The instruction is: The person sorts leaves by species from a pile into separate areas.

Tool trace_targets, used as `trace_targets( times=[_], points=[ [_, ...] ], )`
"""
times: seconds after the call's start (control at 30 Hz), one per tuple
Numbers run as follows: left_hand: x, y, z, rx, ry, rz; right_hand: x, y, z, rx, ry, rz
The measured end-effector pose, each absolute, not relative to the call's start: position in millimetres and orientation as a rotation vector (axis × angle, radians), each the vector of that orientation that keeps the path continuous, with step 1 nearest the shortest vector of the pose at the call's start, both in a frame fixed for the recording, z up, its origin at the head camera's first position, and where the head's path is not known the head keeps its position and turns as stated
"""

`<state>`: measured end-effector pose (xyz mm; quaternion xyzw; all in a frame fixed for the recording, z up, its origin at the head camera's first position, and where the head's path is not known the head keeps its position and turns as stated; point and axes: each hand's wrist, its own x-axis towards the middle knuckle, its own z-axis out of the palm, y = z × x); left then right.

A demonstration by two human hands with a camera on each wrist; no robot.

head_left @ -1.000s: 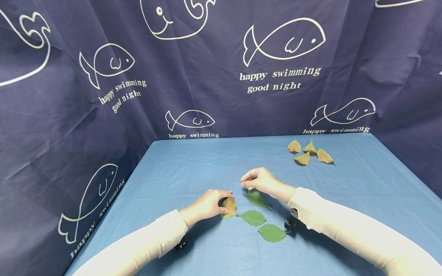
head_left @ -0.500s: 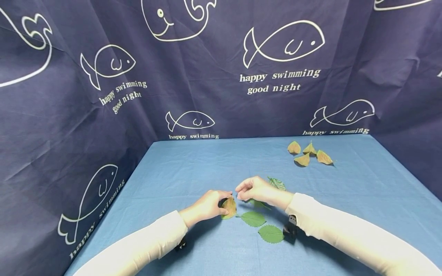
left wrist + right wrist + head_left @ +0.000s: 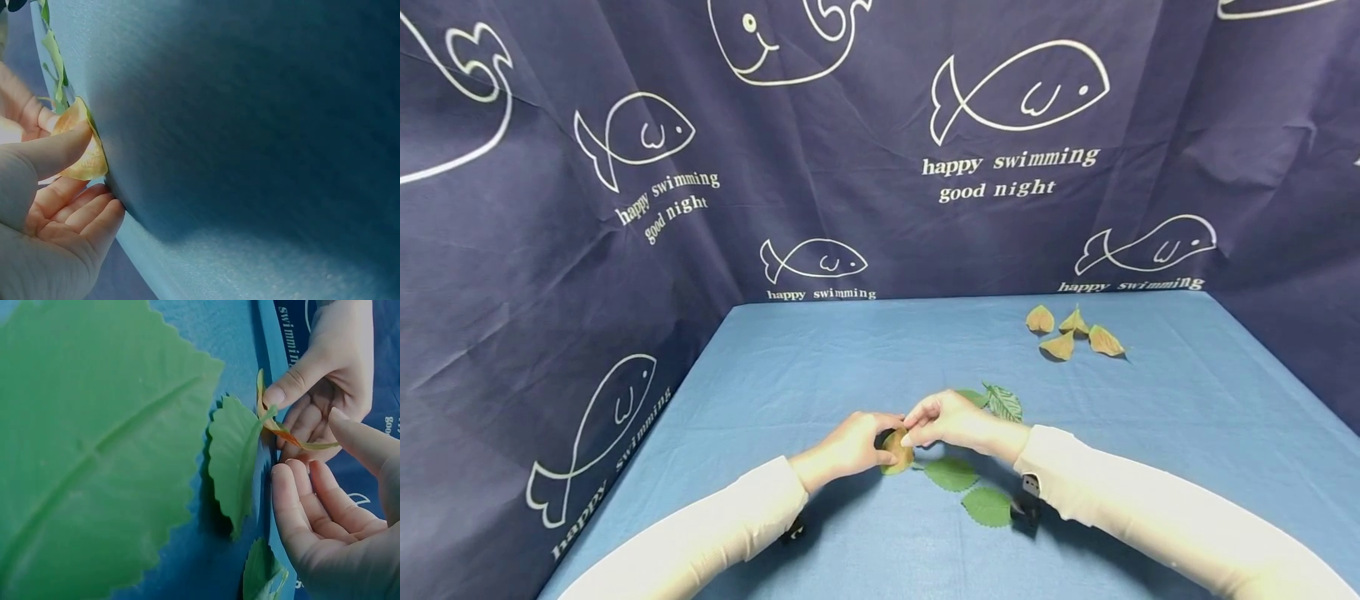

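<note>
A yellow-brown leaf (image 3: 896, 454) is pinched by my left hand (image 3: 850, 443), the thumb lying across its face. It stands curled at the table surface in the left wrist view, where the leaf (image 3: 90, 164) partly hides the fingers behind it. My right hand (image 3: 951, 423) has come up to the leaf's right edge. In the right wrist view its thumb and fingers stand apart around the leaf's end (image 3: 306, 445); firm contact cannot be made out. Right of the hands lie green leaves, one with its stem towards the yellow-brown leaf (image 3: 951, 473) and another nearer the person (image 3: 988, 507).
Beyond the right wrist lie a plain green leaf (image 3: 973, 397) and a striped green leaf (image 3: 1003, 402). Several yellow-brown leaves (image 3: 1057, 346) are grouped at the back right of the blue-covered table (image 3: 820, 350). A navy fish-print cloth (image 3: 880, 183) hangs behind and at the sides.
My right hand has moved left and towards the person, from above the green leaves to the yellow-brown leaf. The left hand keeps its pinch in the same place.
</note>
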<state>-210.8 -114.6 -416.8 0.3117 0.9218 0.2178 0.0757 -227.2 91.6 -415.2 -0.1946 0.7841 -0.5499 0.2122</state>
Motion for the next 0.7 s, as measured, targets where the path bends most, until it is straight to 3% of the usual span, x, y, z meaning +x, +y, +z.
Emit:
trace_targets(
  times=[0.7],
  points=[
    [-211, -116, -415, 0.961, 2.765, 0.653, -222, 80, -418, -0.492, 2.280, -1.501]
  ],
)
